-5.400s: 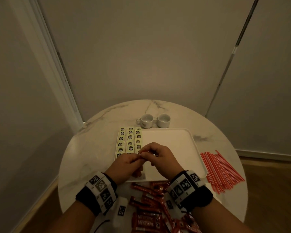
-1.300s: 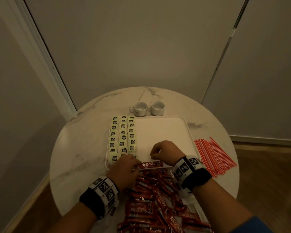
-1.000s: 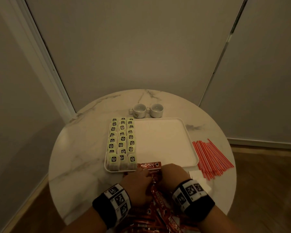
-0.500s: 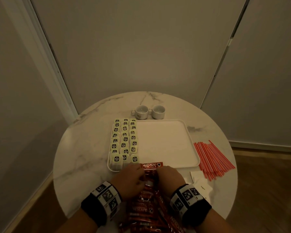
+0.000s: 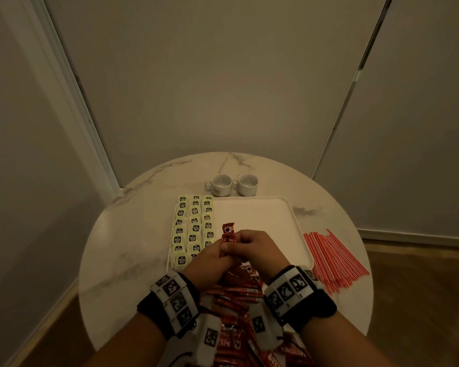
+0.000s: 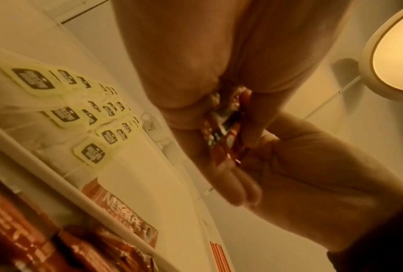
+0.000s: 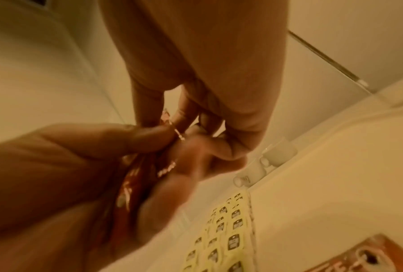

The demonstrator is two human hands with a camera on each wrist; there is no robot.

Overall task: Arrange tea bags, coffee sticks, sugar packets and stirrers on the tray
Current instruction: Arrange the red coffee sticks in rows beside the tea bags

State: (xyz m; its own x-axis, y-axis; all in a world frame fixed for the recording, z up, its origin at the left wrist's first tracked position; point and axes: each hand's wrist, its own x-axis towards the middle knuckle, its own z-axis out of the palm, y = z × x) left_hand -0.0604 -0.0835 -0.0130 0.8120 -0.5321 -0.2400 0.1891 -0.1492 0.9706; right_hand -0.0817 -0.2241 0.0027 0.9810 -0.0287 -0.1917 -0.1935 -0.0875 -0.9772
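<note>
overhead, both the left hand (image 5: 210, 260) and right hand (image 5: 255, 250) pinch coffee sticks (image 5: 228, 234); wrist views blur them.

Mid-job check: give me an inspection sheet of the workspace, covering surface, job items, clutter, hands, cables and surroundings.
Surface: round marble table, white tray at its centre.
Job's things: tea bags in three rows on the tray's left side; one coffee stick flat on the tray's near edge; loose coffee sticks piled in front of the tray; red stirrers on the table right of the tray. Sugar packets: nothing seen.
Clutter: two white cups behind the tray.
Hands: left hand and right hand together grip a held coffee stick above the tray.
Cables: a thin lead near the left wrist, unclear.
Surroundings: plain walls, wooden floor.
</note>
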